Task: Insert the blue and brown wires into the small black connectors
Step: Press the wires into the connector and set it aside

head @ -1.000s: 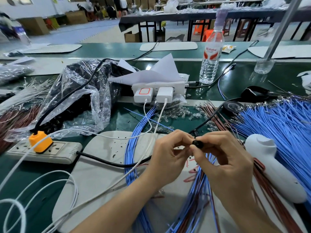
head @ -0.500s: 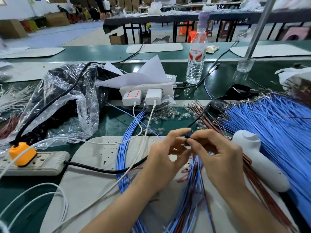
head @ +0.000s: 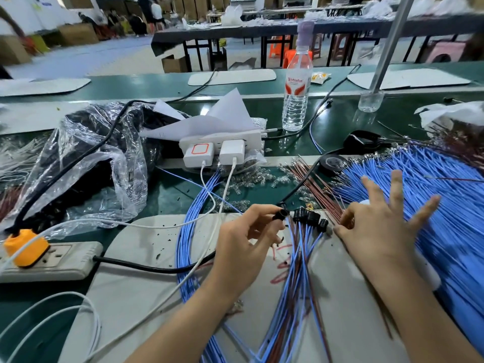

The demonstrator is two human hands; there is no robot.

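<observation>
Reach for next wire

My right hand (head: 377, 231) has left the black connector (head: 282, 214), which is pinched in my left hand (head: 241, 244) over the mat (head: 146, 258). Right fingers (head: 396, 187) spread above the blue wires (head: 432, 205), thumb and forefinger at the brown wires (head: 314, 184); grip unclear. Probably one wire's seated, next due.

Blue wires (head: 424, 163) carry smooth plastic insulation with bright metal terminals; the black connector (head: 281, 214) is moulded plastic, faintly shiny. Bag (head: 104, 166) and water bottle (head: 297, 100) — clear, glossy plastic, the bag heavily creased. Chargers (head: 199, 153) smooth white plastic; paper sheet (head: 230, 113) matt; table (head: 340, 121) glossy green; work mat (head: 136, 258) — matt, scuffed.
</observation>
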